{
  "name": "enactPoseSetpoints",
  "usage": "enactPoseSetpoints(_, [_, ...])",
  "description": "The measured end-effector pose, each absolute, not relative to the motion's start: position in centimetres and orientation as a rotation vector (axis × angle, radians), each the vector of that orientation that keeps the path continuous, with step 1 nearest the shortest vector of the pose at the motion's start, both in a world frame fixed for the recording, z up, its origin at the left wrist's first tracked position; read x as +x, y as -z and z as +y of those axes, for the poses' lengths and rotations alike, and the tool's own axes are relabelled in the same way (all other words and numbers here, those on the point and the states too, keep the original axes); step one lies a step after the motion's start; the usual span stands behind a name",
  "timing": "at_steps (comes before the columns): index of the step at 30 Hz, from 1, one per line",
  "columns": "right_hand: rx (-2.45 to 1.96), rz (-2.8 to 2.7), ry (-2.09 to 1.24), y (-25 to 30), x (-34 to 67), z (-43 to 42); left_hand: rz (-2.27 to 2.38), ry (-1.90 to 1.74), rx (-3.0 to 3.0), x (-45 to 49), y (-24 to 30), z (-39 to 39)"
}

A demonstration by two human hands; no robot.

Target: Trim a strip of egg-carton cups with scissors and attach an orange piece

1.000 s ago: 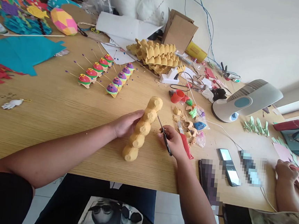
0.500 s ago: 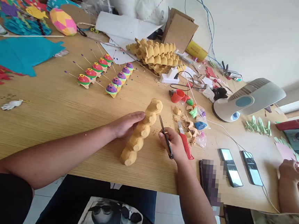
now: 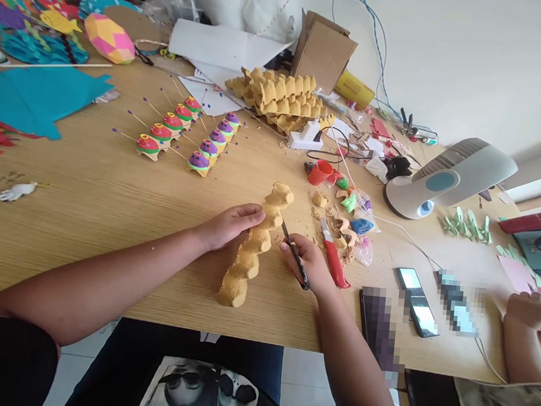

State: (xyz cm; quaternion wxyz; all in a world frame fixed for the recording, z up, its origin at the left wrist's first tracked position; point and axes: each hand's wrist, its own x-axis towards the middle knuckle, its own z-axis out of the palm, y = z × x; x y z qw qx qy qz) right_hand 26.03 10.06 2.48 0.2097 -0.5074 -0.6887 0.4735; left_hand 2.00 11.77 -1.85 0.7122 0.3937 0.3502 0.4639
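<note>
A long yellow-brown strip of egg-carton cups [image 3: 253, 246] lies on the wooden table [image 3: 100, 201], tipped toward its left side. My left hand [image 3: 230, 225] grips the strip near its middle from the left. My right hand [image 3: 307, 263] is closed on small dark scissors [image 3: 294, 255], whose tips touch the strip's right edge.
Painted egg-cup caterpillars [image 3: 189, 133] stand behind, beside stacked egg cartons [image 3: 277, 96]. A red-handled cutter [image 3: 332, 259], scraps and a red cup [image 3: 320, 171] lie right of my hand. A fan [image 3: 447, 177], phones [image 3: 416, 301] and another person's hands [image 3: 533, 314] are at right.
The carton strip has rolled onto its left side under my left hand. The scissors have moved in from beside the strip until their tips meet its right edge.
</note>
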Motion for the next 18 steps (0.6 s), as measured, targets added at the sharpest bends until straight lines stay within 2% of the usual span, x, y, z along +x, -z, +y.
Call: enactPoseSetpoints(18, [-1.419,-1.91,-1.297,-2.11,25.87,10.54,0.77,-1.037,0.856,2.06,1.38,11.74])
